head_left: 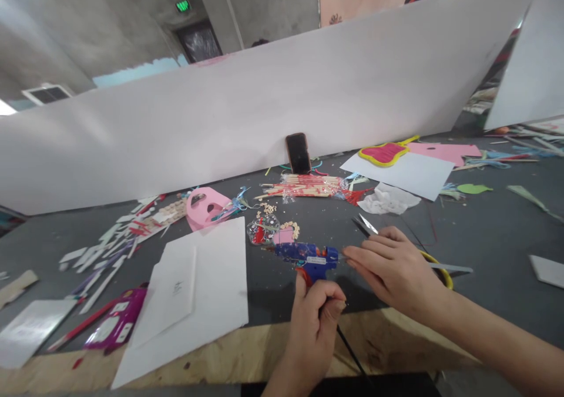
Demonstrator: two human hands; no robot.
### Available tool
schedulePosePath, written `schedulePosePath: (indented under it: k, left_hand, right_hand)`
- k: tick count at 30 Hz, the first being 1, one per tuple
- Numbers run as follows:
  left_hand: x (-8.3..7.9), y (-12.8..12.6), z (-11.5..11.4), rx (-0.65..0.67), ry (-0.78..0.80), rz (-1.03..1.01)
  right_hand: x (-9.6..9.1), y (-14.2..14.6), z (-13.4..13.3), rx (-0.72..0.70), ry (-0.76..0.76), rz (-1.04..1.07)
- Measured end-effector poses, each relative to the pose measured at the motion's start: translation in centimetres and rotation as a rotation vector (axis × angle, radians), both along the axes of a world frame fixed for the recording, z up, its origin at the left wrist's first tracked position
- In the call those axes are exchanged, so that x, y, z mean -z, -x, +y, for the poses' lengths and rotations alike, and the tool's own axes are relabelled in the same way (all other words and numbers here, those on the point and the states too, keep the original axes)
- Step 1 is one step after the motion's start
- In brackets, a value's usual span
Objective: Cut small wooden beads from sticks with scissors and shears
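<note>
My left hand (315, 320) is closed around the handle of a blue glue gun (304, 253) with a red trigger, its nozzle pointing left. A black cord (348, 347) hangs below it. At the rear of the gun, my right hand (392, 262) pinches the short end of a pale glue stick (342, 256), largely hidden by the fingertips. Scissors with yellow handles (445, 272) lie partly under my right hand, and metal blades (366, 224) show beyond its knuckles.
White sheets (224, 279) and a purple packet (118, 320) lie at left. Ahead are a pink mask shape (207, 206), small beads (267, 209), bundled sticks (304, 187), a leaning phone (298, 152), crumpled tissue (388, 199) and a yellow-edged pink shape (384, 153). A white partition (176, 133) stands behind.
</note>
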State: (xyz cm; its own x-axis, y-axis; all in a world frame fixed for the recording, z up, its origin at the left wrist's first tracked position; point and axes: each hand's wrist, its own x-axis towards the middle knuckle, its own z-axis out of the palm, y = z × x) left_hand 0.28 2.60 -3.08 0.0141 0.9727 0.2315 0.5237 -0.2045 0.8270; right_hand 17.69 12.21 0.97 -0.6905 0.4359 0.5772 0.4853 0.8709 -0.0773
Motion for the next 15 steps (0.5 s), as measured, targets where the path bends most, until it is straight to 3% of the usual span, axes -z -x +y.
schedulePosePath:
  k: [10,15]
  left_hand:
    - [-0.5,-0.2,0.2,-0.037,0.034,-0.101]
    - [0.6,-0.9,0.7,-0.159,0.14,-0.4]
  right_hand:
    - [0.4,0.2,0.2,0.017,0.003,0.009]
    - [0.7,0.2,0.9,0.098,0.064,-0.092]
